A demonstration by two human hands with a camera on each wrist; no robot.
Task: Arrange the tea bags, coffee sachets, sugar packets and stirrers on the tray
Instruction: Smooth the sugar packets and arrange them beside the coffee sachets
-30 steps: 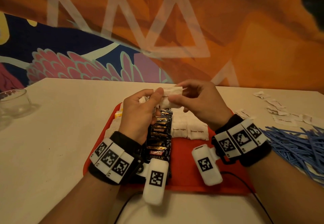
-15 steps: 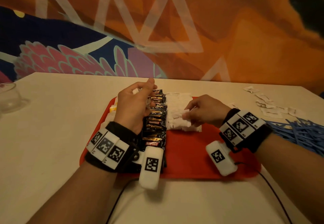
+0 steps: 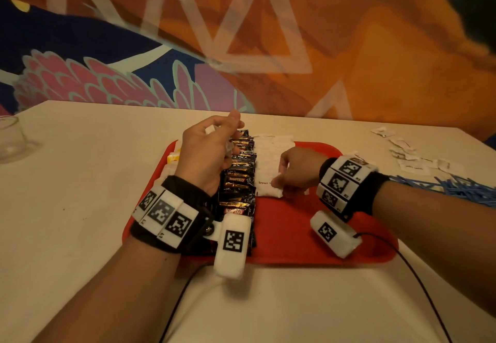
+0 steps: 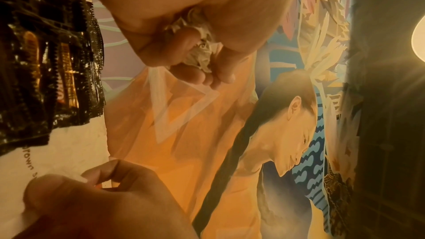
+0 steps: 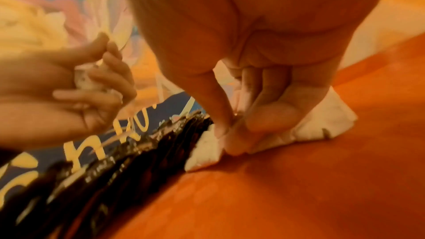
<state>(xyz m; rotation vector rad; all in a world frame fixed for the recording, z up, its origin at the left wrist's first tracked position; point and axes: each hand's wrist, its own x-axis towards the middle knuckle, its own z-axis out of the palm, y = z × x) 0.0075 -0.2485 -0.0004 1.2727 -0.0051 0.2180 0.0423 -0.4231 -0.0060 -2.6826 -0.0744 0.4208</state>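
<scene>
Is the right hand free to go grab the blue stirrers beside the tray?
Probably not yet. The right hand is pinching a white sugar packet down on the red tray. Once it lets go, the blue stirrers lie uncovered on the table on that same side.

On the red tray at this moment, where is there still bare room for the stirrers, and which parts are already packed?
Bare red tray shows right of the coffee sachets and nearer than the sugar packets, out to the right rim, under the right hand. The left half is crowded: sachets, packets, and the left hand holding crumpled paper. The stirrers lie off-tray, right.
</scene>
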